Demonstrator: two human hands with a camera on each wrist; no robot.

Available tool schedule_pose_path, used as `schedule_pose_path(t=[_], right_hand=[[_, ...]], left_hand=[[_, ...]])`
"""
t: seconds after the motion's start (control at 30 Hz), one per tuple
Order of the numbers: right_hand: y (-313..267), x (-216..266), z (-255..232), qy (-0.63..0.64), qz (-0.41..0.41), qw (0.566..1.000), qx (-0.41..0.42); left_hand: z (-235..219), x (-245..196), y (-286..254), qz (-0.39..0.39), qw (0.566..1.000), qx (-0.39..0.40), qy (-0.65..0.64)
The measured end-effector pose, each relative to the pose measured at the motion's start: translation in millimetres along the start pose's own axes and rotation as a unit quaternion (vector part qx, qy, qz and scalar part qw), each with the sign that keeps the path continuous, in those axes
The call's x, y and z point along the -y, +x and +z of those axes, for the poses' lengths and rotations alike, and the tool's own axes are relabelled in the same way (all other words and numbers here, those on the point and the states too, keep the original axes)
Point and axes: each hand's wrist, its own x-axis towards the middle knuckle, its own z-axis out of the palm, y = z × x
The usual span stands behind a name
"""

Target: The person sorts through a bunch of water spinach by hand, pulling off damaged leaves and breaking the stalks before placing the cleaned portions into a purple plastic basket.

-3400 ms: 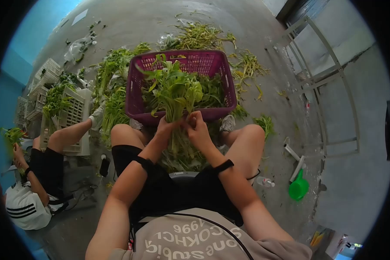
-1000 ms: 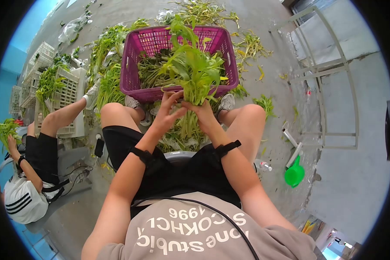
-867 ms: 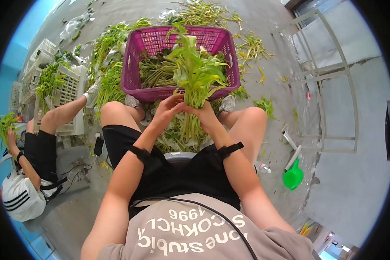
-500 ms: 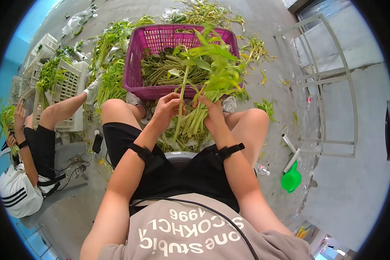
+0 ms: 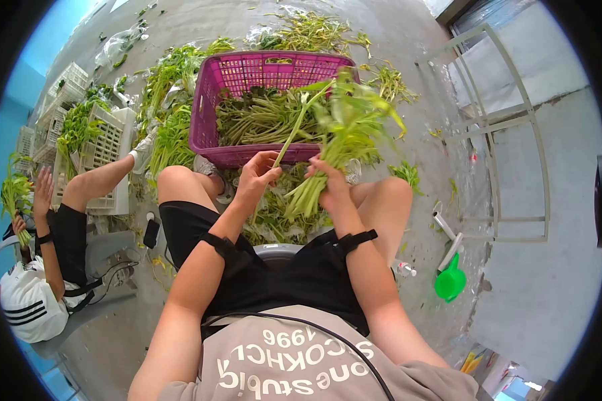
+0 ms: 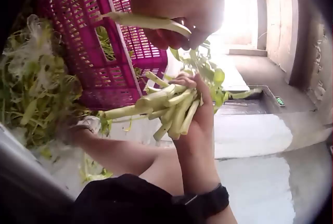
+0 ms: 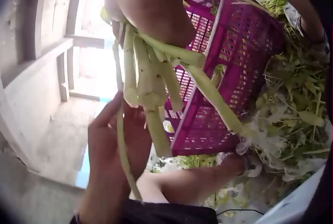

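In the head view, my right hand point(image 5: 333, 186) grips a bunch of leafy water spinach point(image 5: 354, 134), its leaves fanned out over the basket's right front corner. Thick cut stem ends point(image 6: 174, 107) poke out of that fist in the left wrist view. My left hand point(image 5: 254, 179), just left of the bunch, pinches one separate stalk point(image 5: 294, 130) that slants up to the right. In the right wrist view the left fingers point(image 7: 106, 114) lie along this thin stalk point(image 7: 123, 146). Beyond both hands stands a purple crate point(image 5: 204, 120) with stems and leaves in it.
Loose greens point(image 5: 170, 137) lie left of the crate, and trimmings point(image 5: 284, 217) cover the floor between my feet. At left another person point(image 5: 37, 294) sits by white crates point(image 5: 117, 140), holding greens. A green scoop point(image 5: 450, 281) and metal frame point(image 5: 495, 134) are at right.
The bunch, first in my left hand, is now in my right and has swung right, leaves tilting outward. A single stalk has come away from it in my left hand.
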Motion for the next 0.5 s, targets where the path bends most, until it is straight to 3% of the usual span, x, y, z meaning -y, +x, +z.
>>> schedule_pose_path(t=[0.23,0.5], right_hand=[[-8.0,-19.8,23.1,-0.042,0.063,0.996,0.042],[-4.1,-14.2,14.2,-0.024,0.062,0.996,0.066]], left_hand=[[16.1,-8.1,-12.9,-0.029,0.997,0.044,-0.063],[16.8,2.8,-9.8,-0.086,0.990,0.092,-0.064]])
